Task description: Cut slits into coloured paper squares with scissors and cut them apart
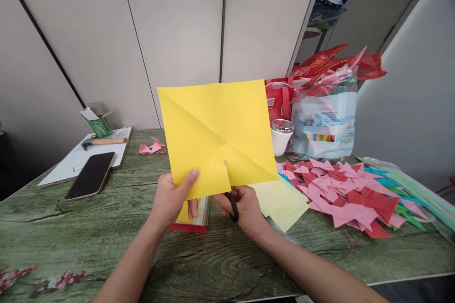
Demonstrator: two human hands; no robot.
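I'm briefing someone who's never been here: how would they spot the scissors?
Above the green table, the left hand holds a big yellow sheet. At its lower edge, the right hand grips the scissors, a sliver of blade showing at the cut. Their black handle stands out from the yellow sheet and pale paper.

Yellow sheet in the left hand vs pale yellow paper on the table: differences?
- Color: the yellow sheet is bright; the pale yellow paper is much lighter.
- Pose: the yellow sheet is held up by the left hand; the pale yellow paper lies on the table.
- State: scissors cut into the yellow sheet's lower edge; none touch the pale yellow paper.

Shared: both are paper.
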